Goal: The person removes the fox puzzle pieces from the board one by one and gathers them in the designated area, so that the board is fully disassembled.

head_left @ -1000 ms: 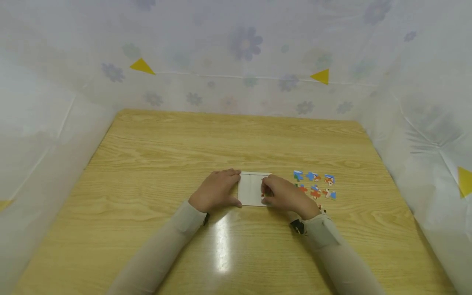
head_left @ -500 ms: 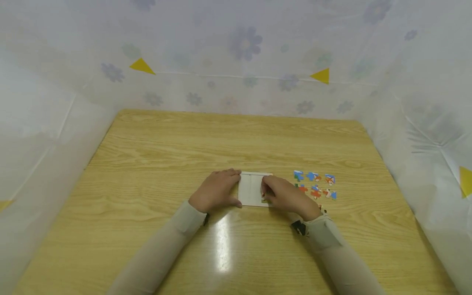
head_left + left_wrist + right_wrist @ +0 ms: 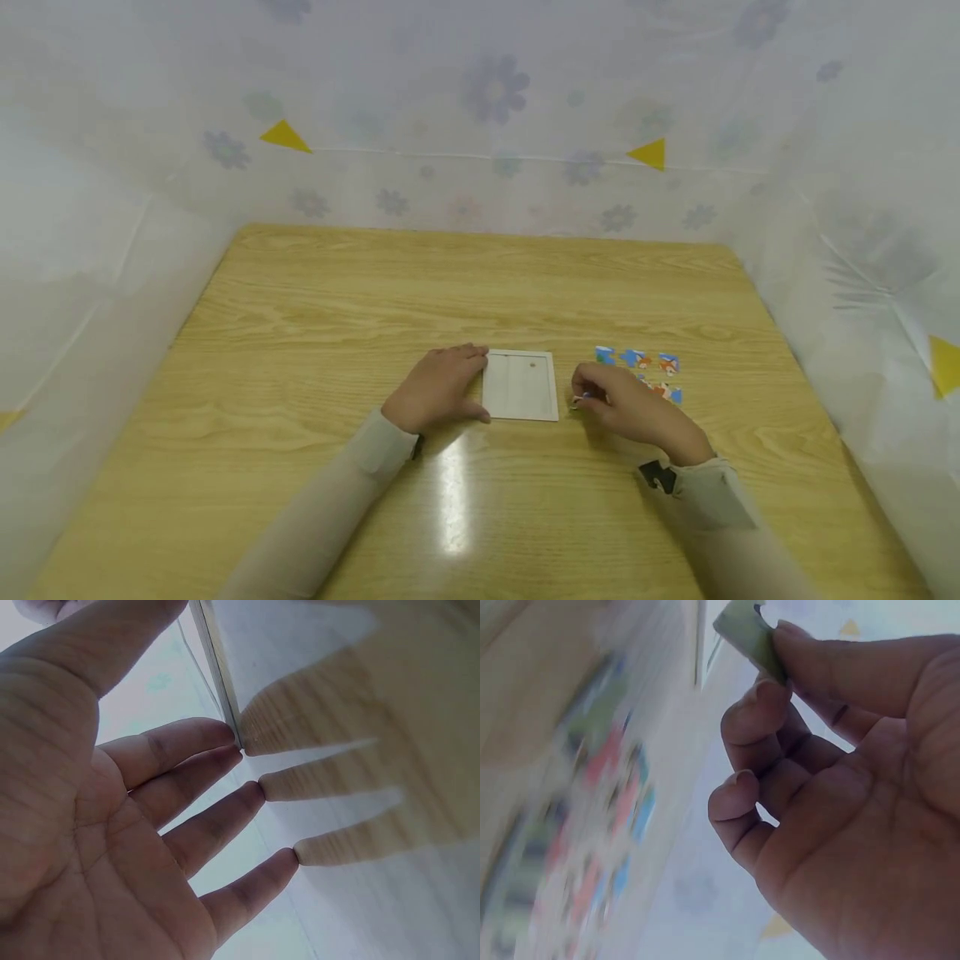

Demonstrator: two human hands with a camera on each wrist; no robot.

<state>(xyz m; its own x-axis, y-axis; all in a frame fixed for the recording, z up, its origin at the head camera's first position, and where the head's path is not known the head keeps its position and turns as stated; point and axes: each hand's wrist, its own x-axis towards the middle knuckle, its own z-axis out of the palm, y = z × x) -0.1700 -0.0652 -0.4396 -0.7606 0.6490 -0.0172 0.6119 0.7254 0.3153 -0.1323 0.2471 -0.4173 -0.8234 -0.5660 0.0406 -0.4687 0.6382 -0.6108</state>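
A white shallow puzzle tray (image 3: 517, 392) with a raised rim lies on the table, a small orange mark showing near its top right. My left hand (image 3: 435, 387) rests against the tray's left edge, fingers extended; fingertips touch the table and tray corner in the left wrist view. Right of the tray, my right hand (image 3: 637, 408) pinches a green jigsaw piece (image 3: 748, 634) between thumb and forefinger. Past that hand lie loose jigsaw pieces, among them a blue and green one (image 3: 604, 356), a blue and orange one (image 3: 635, 359) and a fox-face one (image 3: 669, 364). The right hand hides some.
The wood-grain table (image 3: 360, 283) reaches back to a white flowered curtain (image 3: 420, 100), which also hangs along both sides. Yellow triangles (image 3: 649, 154) are stuck on the curtain. In the right wrist view the loose pieces are blurred.
My right hand has moved from the tray's right side out to the right, carrying the jigsaw piece and uncovering the tray's right edge. The left hand stays at the tray's left edge.
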